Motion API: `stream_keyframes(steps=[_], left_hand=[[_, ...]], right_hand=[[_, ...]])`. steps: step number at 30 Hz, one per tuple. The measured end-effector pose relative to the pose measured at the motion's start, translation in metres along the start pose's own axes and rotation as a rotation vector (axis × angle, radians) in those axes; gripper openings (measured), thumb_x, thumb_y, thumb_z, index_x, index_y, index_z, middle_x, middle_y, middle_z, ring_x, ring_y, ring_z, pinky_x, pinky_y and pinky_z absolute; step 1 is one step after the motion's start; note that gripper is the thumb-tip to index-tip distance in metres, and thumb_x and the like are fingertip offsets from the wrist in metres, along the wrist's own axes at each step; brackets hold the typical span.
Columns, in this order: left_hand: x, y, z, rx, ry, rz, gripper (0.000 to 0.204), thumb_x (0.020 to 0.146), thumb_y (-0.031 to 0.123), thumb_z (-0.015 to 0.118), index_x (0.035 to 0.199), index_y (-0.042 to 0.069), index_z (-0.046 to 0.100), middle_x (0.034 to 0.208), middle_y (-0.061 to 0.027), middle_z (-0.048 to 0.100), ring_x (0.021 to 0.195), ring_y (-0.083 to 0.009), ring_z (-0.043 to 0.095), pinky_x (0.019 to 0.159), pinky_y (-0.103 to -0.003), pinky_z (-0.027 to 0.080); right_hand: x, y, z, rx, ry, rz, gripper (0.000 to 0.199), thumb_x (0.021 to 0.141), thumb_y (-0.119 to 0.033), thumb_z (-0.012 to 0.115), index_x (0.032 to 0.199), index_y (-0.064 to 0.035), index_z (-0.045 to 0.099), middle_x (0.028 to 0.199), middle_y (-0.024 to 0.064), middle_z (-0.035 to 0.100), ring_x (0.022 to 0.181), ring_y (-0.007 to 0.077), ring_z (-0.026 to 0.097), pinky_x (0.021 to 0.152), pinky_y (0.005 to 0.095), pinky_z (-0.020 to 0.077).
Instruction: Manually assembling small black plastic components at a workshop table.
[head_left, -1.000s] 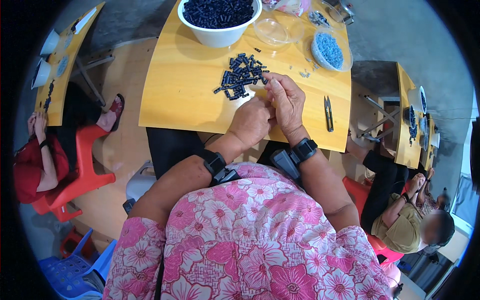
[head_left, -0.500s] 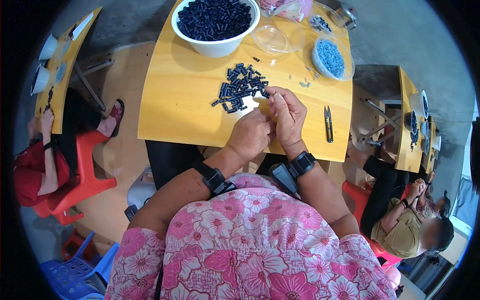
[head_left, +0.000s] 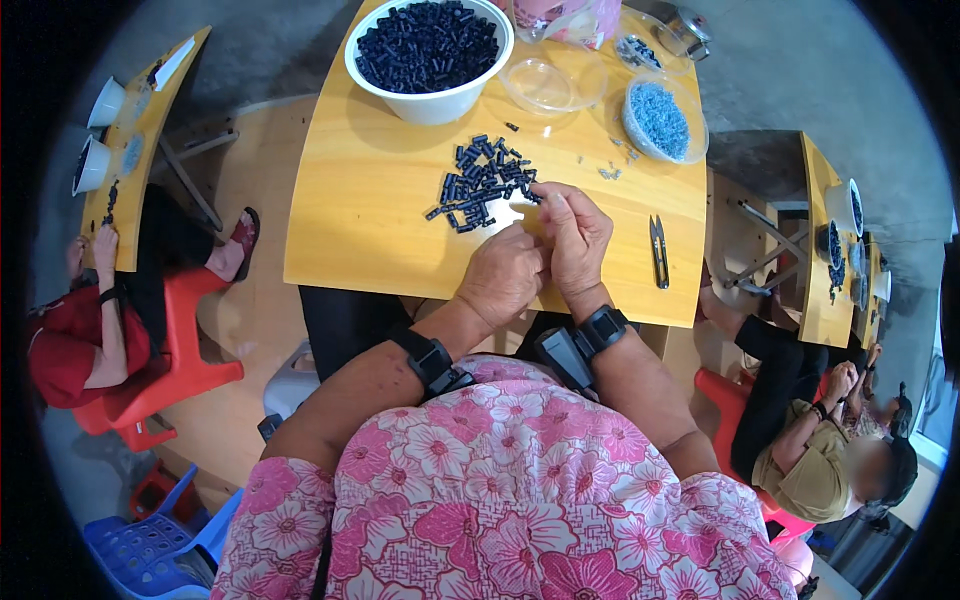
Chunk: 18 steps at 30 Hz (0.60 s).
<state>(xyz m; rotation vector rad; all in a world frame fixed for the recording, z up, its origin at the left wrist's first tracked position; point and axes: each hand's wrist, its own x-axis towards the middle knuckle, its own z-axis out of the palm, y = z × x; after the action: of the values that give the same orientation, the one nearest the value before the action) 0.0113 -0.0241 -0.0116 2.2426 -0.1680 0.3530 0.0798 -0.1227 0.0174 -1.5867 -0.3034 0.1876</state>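
My left hand is closed in a fist-like pinch, with its fingers curled toward the other hand at the table's near edge. Against it rests my right hand, thumb and fingers pressed together. Whatever the two hands hold is hidden or too small to name. Just beyond the fingertips, a loose pile of small black cylindrical plastic pieces lies on the yellow table. The pile's right edge reaches my right fingers.
At the back stands a white bowl heaped with black pieces. Beside it are a clear lid and a tub of small blue parts. Black thread snips lie to the right. Other people sit at tables on both sides.
The view has shifted slightly, moving the table a little in the picture. My hands stay together in nearly the same pose beside the pile.
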Motion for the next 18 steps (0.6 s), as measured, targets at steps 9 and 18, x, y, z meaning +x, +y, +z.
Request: stream_keyframes(steps=[9,18], left_hand=[[0.007,0.005,-0.008,-0.035,-0.006,0.03,0.009,0.076,0.019,0.071,0.078,0.01,0.072,0.077,-0.0076,0.068,0.077,-0.029,0.061,0.072,-0.04,0.05],[0.002,0.016,-0.019,-0.365,0.044,-0.318,0.017,0.083,0.018,0.071,0.088,0.003,0.075,0.074,-0.0126,0.07,0.062,-0.0172,0.065,0.06,-0.03,0.05]], right_hand=[[0.011,-0.001,-0.02,0.473,0.113,0.189,0.021,0.094,-0.016,0.059,0.1,0.0015,0.069,0.07,0.0015,0.057,0.059,0.009,0.049,0.055,0.0241,0.0413],[-0.041,-0.004,-0.062,0.065,-0.194,0.271,0.021,0.089,0.003,0.061,0.109,0.0014,0.068,0.093,0.0059,0.068,0.077,0.0112,0.061,0.075,0.0266,0.0527]])
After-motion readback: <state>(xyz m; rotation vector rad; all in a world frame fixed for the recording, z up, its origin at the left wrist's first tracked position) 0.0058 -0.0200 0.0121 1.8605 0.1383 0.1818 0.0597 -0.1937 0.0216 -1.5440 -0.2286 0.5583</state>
